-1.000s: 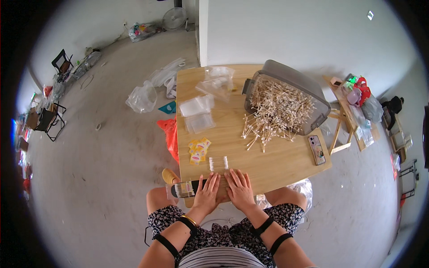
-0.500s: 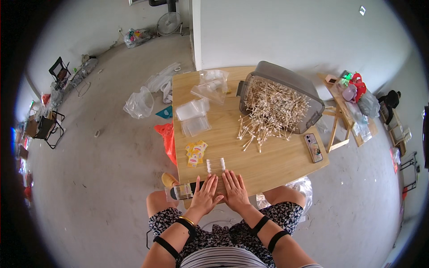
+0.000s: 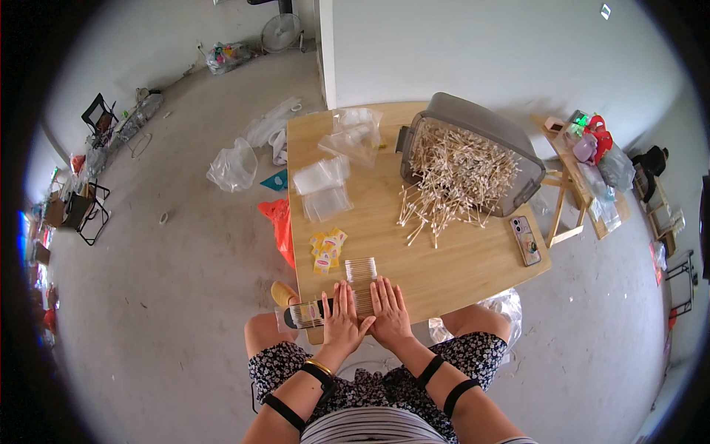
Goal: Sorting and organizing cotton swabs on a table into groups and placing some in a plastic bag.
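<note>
fingers (image 3: 343, 300) flank a row of cotton swabs (image 3: 361, 271).

The top (image 3: 377, 424) is pale with dark stripes; the black shorts (image 3: 377, 386) carry a white floral print. A gold-coloured bangle (image 3: 318, 365) and two black straps (image 3: 285, 412) ring the left forearm (image 3: 302, 397), two black bands (image 3: 430, 371) the right forearm (image 3: 446, 385). One shoe (image 3: 284, 294) is yellow.

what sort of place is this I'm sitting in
Probably a makeshift workroom: cotton swabs spill from a grey tub onto a wooden table, clear plastic bags lie there too, and the floor looks like bare concrete.
</note>
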`<control>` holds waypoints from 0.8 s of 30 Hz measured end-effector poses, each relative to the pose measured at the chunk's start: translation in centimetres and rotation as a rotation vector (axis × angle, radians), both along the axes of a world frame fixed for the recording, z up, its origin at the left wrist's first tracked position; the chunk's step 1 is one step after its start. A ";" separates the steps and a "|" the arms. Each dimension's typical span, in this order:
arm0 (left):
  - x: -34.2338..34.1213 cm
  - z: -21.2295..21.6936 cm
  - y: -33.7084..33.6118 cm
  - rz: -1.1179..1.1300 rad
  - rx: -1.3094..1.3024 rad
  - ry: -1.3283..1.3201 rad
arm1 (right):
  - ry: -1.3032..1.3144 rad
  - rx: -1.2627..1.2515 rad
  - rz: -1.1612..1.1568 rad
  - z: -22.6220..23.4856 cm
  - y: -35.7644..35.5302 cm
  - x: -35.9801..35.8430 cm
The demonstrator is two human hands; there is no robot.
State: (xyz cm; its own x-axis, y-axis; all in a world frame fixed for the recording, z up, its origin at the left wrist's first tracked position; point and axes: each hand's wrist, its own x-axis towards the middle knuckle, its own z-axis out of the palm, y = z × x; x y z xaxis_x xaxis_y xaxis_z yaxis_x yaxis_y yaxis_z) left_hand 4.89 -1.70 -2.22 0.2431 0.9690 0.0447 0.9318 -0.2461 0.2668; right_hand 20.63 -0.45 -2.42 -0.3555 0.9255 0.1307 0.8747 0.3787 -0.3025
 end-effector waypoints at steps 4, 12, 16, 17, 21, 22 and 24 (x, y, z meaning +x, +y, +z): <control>0.3 0.5 0.0 0.001 0.011 0.000 | 0.037 -0.012 -0.001 -0.1 -0.1 -0.1; 0.1 1.2 0.4 -0.189 -0.031 -0.104 | -0.087 0.011 -0.011 -0.2 -0.1 -0.3; -0.6 2.6 0.7 -0.197 -0.057 -0.216 | -0.106 -0.080 0.019 0.5 -0.1 0.1; -1.0 3.4 0.7 -0.148 -0.038 -0.255 | -0.111 -0.028 -0.001 0.0 -0.1 0.0; -6.3 3.4 -0.1 0.307 0.131 -0.335 | -0.098 -0.035 0.002 0.8 -0.5 -0.6; -8.1 2.6 -0.4 0.432 0.215 -0.252 | -0.151 -0.065 0.007 0.9 -0.5 -1.1; -11.6 0.2 -1.0 0.569 0.168 -0.365 | -0.143 -0.067 0.036 1.0 -1.2 -3.2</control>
